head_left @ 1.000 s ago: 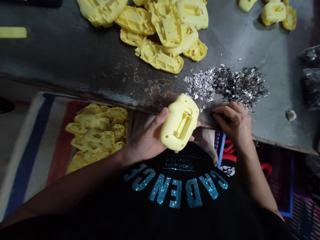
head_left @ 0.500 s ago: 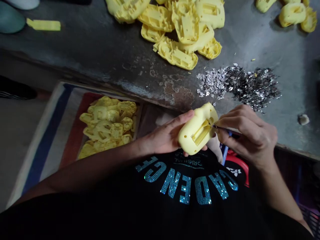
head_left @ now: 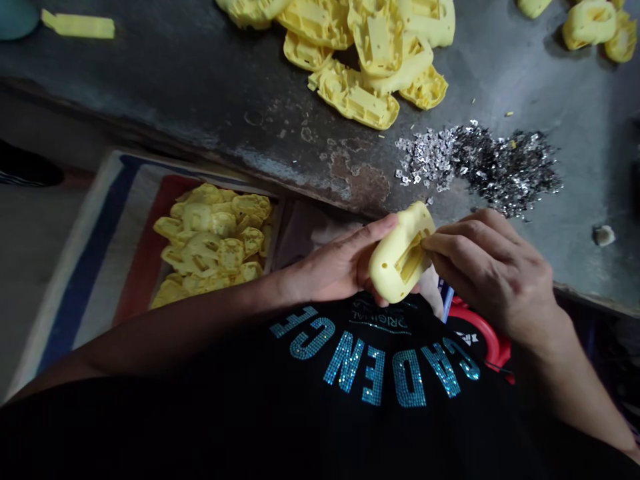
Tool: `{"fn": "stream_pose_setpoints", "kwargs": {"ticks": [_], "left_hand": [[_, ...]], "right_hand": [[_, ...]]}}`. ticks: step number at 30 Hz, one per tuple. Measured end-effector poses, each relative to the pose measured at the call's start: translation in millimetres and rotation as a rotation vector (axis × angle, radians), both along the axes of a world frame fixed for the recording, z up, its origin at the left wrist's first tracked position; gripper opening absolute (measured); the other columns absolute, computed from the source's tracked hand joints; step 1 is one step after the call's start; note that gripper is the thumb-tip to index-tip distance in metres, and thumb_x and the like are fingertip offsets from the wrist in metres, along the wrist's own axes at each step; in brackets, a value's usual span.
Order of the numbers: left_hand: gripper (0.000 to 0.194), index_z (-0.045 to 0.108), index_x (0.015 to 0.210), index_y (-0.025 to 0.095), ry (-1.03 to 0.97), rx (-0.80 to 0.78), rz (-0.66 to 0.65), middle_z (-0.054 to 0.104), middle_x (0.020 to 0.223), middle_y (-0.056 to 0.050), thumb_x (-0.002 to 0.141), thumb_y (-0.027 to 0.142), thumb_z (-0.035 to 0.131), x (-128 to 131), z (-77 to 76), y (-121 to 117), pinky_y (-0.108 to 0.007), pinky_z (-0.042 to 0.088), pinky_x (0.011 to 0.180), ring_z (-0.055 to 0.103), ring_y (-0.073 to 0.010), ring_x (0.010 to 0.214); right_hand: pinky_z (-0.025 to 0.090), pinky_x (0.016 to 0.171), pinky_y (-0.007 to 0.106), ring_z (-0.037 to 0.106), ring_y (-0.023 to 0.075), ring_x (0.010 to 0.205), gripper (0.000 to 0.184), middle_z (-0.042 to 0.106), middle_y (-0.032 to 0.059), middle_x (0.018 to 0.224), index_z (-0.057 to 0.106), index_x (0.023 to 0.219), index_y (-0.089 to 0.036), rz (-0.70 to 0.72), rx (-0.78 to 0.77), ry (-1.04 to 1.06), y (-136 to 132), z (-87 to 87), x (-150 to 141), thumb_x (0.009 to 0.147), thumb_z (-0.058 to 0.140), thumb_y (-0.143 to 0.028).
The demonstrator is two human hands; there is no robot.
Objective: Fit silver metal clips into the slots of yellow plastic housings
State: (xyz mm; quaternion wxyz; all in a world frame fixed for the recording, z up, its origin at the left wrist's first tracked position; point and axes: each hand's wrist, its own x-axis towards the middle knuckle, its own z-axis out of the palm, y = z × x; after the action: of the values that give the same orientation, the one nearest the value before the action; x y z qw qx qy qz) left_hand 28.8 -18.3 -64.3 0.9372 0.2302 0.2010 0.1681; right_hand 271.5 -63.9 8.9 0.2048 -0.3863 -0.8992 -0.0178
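My left hand (head_left: 345,263) grips a yellow plastic housing (head_left: 390,270), rounded and with a long battery-like slot facing up. The thumb lies along its upper edge and the other fingers are underneath. My right hand (head_left: 493,267) is closed in a pinch, its fingertips pressed at the right end of the slot; whatever they hold is hidden. Just beyond the housing lies a heap of small shiny metal clips (head_left: 505,170) on the grey worktable (head_left: 200,87).
A pile of yellow housings (head_left: 357,100) lies at the back of the table, and a few more (head_left: 590,25) at the far right. A box of yellow parts (head_left: 210,247) sits lower left beside a striped sheet (head_left: 90,260). A small whitish lump (head_left: 603,235) rests near the right edge.
The housing has turned, tilting its slot more toward my right hand. My right fingertips have moved slightly left and farther into the slot's end. The view has shifted a little.
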Motion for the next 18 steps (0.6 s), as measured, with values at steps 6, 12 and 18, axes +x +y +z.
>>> {"fn": "stream_pose_setpoints", "kwargs": {"ticks": [6, 12, 18], "left_hand": [[0.073, 0.079, 0.140, 0.022, 0.045, -0.011, 0.073, 0.085, 0.124, -0.014, 0.092, 0.077, 0.086, 2, -2.0, -2, -0.033, 0.067, 0.074, 0.081, -0.0258, 0.097], [0.067, 0.081, 0.133, 0.022, 0.051, -0.014, 0.114, 0.084, 0.130, -0.014, 0.091, 0.074, 0.090, 1, -1.6, -3, -0.036, 0.070, 0.078, 0.081, -0.0272, 0.102], [0.079, 0.074, 0.147, 0.025, 0.157, 0.134, 0.193, 0.086, 0.121, -0.009, 0.084, 0.064, 0.100, 0, 6.7, -7, -0.027, 0.063, 0.072, 0.081, -0.0221, 0.094]], "right_hand": [[0.063, 0.082, 0.040, 0.071, 0.0230, 0.091, 0.028, 0.083, 0.0067, 0.109, 0.070, 0.130, -0.024, -0.049, -0.007, 0.036, -2, -4.8, -3, 0.106, 0.076, -0.011], [0.063, 0.085, 0.042, 0.076, 0.0227, 0.092, 0.038, 0.085, 0.0050, 0.111, 0.072, 0.130, -0.027, -0.117, -0.044, 0.242, -10, -11.9, -3, 0.101, 0.079, -0.004], [0.066, 0.086, 0.046, 0.079, 0.0313, 0.116, 0.040, 0.080, 0.0104, 0.135, 0.072, 0.138, -0.029, -0.274, -0.386, 0.528, -2, -28.8, 1, 0.102, 0.087, -0.039]]}}
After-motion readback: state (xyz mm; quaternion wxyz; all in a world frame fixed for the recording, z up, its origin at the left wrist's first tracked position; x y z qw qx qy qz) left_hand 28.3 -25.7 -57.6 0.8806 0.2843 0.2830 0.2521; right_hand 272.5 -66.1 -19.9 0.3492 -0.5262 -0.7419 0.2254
